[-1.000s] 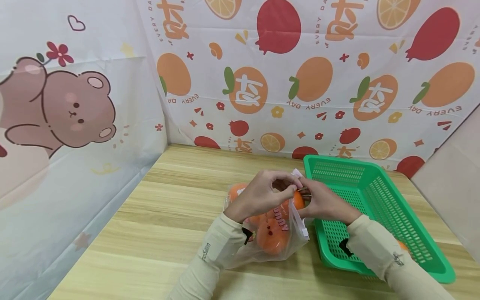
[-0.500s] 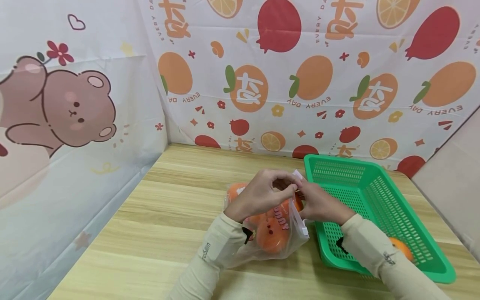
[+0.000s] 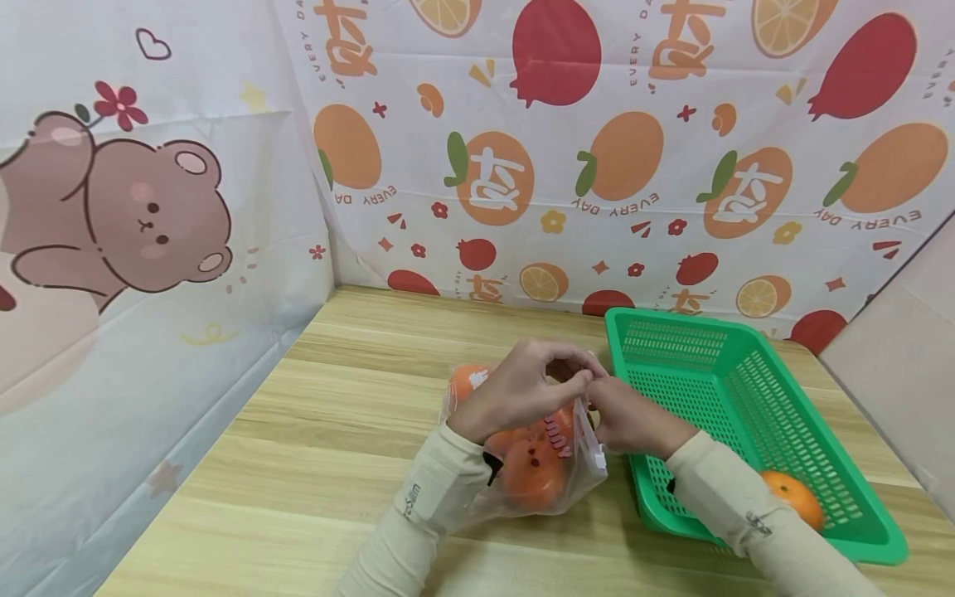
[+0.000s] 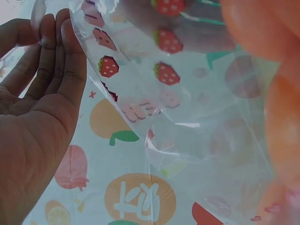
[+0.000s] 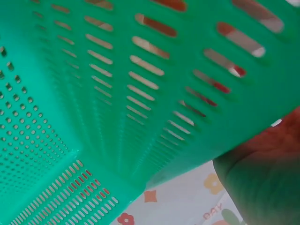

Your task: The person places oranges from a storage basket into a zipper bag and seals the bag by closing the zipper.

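A clear plastic bag [image 3: 552, 464] printed with strawberries lies on the wooden table and holds several oranges [image 3: 531, 479]. My left hand [image 3: 522, 388] pinches the bag's top edge from the left, and my right hand [image 3: 622, 414] pinches the same edge from the right, fingertips nearly meeting. In the left wrist view the bag film [image 4: 178, 108] hangs beside my left hand's fingers [image 4: 56, 61], with blurred orange fruit [image 4: 276, 93] at the right. The right wrist view is filled by the green basket wall [image 5: 117, 93].
A green perforated basket [image 3: 776, 365] stands right of the bag with one orange [image 3: 797, 497] in its near corner. Printed fruit and bear cloths wall in the back and left. The wooden table [image 3: 336, 414] stretches left of the bag.
Both hands have shifted slightly left and down along the bag's top edge. The right forearm has moved off the basket's near corner, and the orange there now shows fully.
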`<act>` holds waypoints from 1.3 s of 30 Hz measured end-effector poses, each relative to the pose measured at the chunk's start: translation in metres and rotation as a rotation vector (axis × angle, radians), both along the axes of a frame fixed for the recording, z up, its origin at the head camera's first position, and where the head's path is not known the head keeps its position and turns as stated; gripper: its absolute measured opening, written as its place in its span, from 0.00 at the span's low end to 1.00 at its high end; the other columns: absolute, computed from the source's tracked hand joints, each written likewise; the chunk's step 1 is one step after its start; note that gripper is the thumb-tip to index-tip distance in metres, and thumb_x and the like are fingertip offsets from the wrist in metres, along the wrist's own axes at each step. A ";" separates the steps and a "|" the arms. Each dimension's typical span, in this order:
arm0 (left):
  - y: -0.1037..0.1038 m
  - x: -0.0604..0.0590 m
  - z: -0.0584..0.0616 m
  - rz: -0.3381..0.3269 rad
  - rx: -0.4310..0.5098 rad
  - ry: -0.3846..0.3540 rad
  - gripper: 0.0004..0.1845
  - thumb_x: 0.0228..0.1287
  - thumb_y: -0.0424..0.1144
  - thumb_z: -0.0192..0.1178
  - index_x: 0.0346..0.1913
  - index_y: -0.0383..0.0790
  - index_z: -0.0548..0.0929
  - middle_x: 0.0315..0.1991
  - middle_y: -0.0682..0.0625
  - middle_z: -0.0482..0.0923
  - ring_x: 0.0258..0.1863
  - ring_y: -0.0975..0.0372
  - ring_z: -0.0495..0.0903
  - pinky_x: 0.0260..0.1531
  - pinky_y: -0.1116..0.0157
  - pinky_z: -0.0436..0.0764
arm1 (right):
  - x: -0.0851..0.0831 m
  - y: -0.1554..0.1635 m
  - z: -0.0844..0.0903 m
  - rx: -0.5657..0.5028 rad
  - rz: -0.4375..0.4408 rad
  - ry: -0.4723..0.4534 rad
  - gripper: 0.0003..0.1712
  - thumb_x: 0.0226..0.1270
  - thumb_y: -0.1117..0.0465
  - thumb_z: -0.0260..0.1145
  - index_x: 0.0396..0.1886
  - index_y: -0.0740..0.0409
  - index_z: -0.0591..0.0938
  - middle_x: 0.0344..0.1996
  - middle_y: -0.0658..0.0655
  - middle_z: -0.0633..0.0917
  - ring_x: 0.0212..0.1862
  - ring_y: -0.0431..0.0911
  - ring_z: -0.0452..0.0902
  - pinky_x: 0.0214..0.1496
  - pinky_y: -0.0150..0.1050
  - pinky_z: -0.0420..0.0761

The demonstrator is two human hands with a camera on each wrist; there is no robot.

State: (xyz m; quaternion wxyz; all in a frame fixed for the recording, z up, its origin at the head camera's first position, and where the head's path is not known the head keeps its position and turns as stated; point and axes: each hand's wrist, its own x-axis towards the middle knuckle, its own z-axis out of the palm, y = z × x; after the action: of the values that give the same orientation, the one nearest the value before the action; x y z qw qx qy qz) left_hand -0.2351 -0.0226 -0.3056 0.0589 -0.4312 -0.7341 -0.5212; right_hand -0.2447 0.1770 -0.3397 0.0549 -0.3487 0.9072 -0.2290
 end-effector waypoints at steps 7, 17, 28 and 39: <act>0.002 0.000 0.000 -0.004 -0.027 0.004 0.06 0.67 0.26 0.61 0.40 0.33 0.88 0.37 0.47 0.87 0.33 0.70 0.80 0.37 0.71 0.83 | 0.003 0.001 -0.002 0.028 -0.016 0.012 0.34 0.59 0.56 0.79 0.64 0.56 0.79 0.56 0.54 0.83 0.56 0.47 0.78 0.60 0.52 0.79; 0.000 0.001 -0.001 0.004 -0.017 -0.041 0.07 0.69 0.27 0.59 0.42 0.34 0.88 0.38 0.47 0.87 0.33 0.69 0.81 0.38 0.69 0.84 | 0.005 0.011 0.008 -0.050 0.052 -0.061 0.23 0.62 0.62 0.76 0.57 0.54 0.84 0.51 0.47 0.85 0.53 0.44 0.81 0.56 0.46 0.83; -0.003 0.002 0.001 0.041 -0.025 -0.092 0.08 0.68 0.27 0.59 0.43 0.38 0.88 0.38 0.53 0.86 0.33 0.67 0.81 0.38 0.67 0.84 | 0.019 0.082 0.048 -0.070 -0.156 0.120 0.25 0.63 0.52 0.75 0.58 0.54 0.83 0.55 0.54 0.84 0.56 0.51 0.79 0.52 0.50 0.84; -0.002 0.007 0.001 0.066 -0.035 -0.117 0.08 0.69 0.29 0.60 0.43 0.39 0.88 0.37 0.53 0.86 0.33 0.66 0.81 0.37 0.65 0.84 | 0.028 0.154 0.029 0.293 -0.430 0.014 0.66 0.48 0.33 0.77 0.77 0.63 0.58 0.71 0.84 0.54 0.68 0.82 0.49 0.55 0.81 0.63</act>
State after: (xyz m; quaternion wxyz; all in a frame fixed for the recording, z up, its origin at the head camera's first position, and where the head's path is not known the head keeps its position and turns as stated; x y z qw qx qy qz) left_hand -0.2279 -0.0248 -0.3049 0.0255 -0.3764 -0.7591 -0.5304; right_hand -0.2170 0.3314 -0.3107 0.0485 -0.1375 0.9844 -0.0989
